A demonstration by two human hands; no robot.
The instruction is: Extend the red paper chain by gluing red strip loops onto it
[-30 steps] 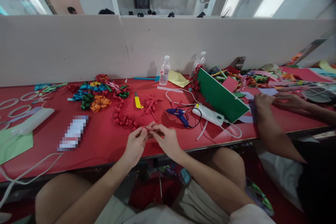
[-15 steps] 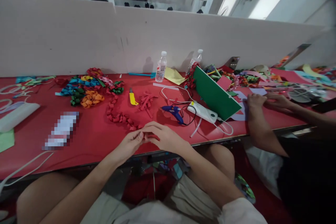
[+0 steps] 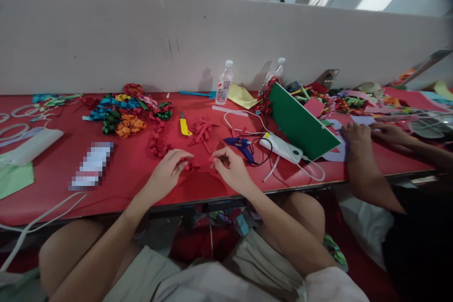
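My left hand (image 3: 170,170) is closed, its fingertips pinching the end of a red folded-paper chain (image 3: 155,140) that trails back over the red table. To the right of it, my right hand (image 3: 230,169) has thumb and fingers curled in a pinch, with a bit of red paper strip showing at the tips. Some red paper lies in the gap between the two hands, just above the table's front edge. Beyond them are a pile of loose red paper strips (image 3: 204,131) and a yellow-handled utility knife (image 3: 184,125). A blue glue gun (image 3: 241,147) rests near my right hand.
A white power strip (image 3: 283,146) with cables and a tilted green board (image 3: 300,122) are at the right. Multicoloured paper chains (image 3: 123,115) lie back left, a phone (image 3: 92,166) nearer. Bottles (image 3: 224,84) stand by the partition. A co-worker's hands (image 3: 357,137) work far right.
My hands have moved apart, having been together at the fingertips, and now sit slightly higher over the table. Red paper shows between them. The whole view has shifted a little.
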